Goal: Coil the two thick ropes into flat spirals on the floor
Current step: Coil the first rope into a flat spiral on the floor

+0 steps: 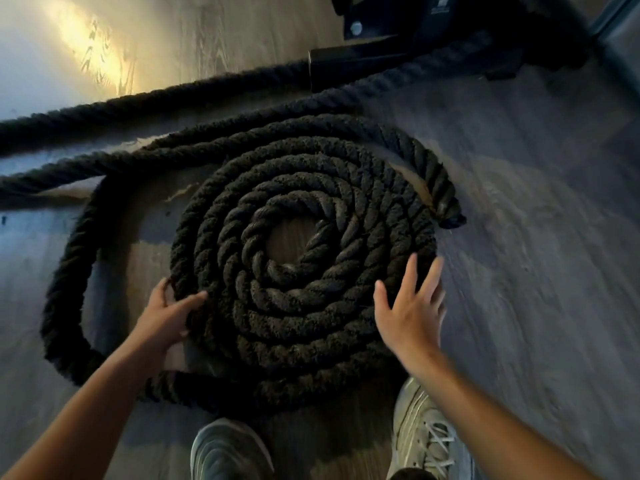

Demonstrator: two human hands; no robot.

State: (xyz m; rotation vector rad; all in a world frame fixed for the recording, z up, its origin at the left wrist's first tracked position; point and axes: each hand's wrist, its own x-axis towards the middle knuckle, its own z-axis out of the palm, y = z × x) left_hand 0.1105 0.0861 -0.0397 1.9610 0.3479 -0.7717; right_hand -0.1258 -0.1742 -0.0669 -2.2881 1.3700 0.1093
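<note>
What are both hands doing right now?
Left hand: closed on the coil's outer edge.
Right hand: open, fingers spread, holding nothing.

Both bare forearms reach forward and down. The left hand (166, 315) curls, thumb and fingers closed in a grip. The right hand (410, 306) is flat and open, fingers spread and pointing away from the person.

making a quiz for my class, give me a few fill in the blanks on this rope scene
1. The left hand grips the coil's ____ edge.
2. The right hand is ____, fingers spread.
3. At the coil's centre, bare ____ shows.
4. A second rope lies ____, beyond the coil.

Missing words: outer; open; floor; uncoiled
</note>
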